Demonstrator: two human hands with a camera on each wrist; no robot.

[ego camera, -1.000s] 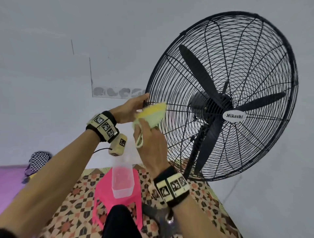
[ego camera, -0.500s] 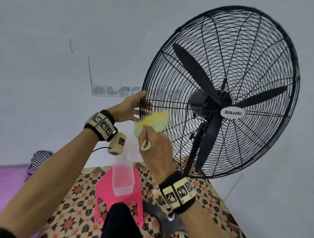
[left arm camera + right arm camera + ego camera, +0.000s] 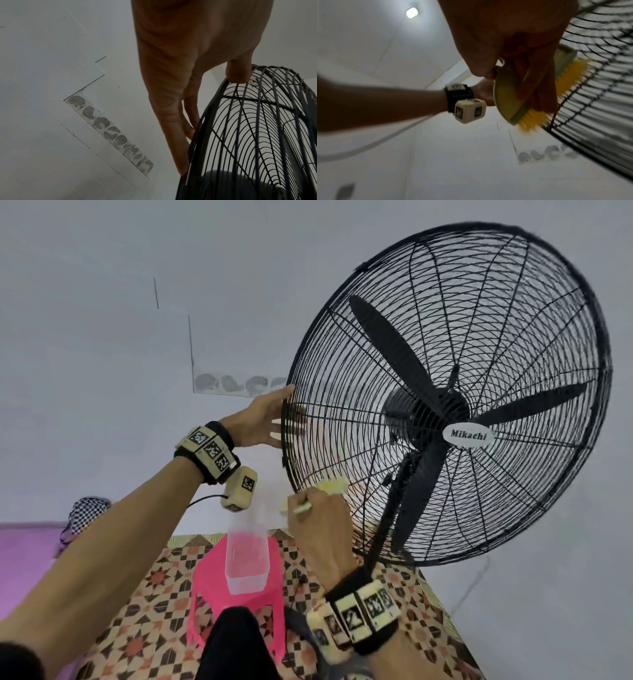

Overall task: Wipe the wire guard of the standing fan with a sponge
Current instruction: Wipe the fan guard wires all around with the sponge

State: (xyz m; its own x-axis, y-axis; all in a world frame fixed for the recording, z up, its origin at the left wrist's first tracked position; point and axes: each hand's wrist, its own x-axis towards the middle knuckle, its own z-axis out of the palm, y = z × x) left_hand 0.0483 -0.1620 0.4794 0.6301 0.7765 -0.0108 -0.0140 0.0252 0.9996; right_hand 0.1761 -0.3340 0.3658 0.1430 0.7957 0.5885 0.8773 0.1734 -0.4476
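Note:
The black wire guard (image 3: 601,354) of the standing fan fills the right of the head view, with black blades and a white badge behind it. My left hand (image 3: 286,412) holds the guard's left rim, thumb on the front edge and fingers behind the wires; in the left wrist view the thumb (image 3: 237,73) rests on the rim (image 3: 211,102). My right hand (image 3: 308,501) grips a yellow-green sponge (image 3: 334,485) with yellow bristles. The sponge (image 3: 508,102) presses against the guard's lower left (image 3: 599,81), blurred by motion.
A pink plastic stool (image 3: 209,583) stands below my hands with a clear container (image 3: 246,559) on it. The fan's pole (image 3: 383,529) slants down to a patterned mat (image 3: 137,611). A checkered bag (image 3: 85,515) lies at the far left by the white wall.
My right hand has slid the sponge down the guard's left side, from mid height to the lower left. My left hand has shifted from near the sponge onto the rim.

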